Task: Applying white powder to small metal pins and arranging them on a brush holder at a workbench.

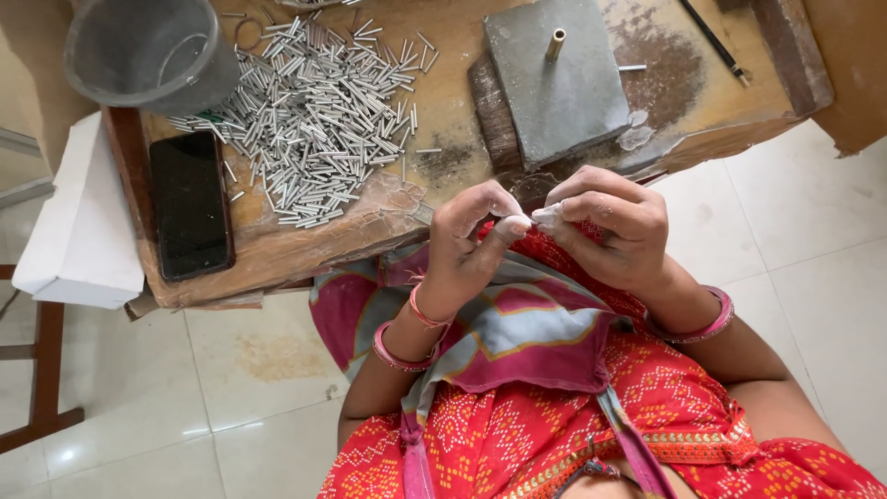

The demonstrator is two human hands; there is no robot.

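Note:
My left hand (473,242) and my right hand (614,225) meet just below the near edge of the low wooden bench (305,245), over my lap. Their fingertips, dusted white, pinch a small whitish lump (540,217) between them. The lump is mostly hidden by the fingers. A big heap of short silver metal tubes (314,115) lies on the bench to the upper left of my hands. A grey square slab (557,79) with a short brass tube (554,43) standing on it sits right above my hands.
A black phone (189,205) lies at the bench's left end, beside a white box (81,222). A grey plastic cup (148,51) lies tipped at the top left. A dark pencil (713,42) lies at the top right. Pale floor tiles (813,240) surround the bench.

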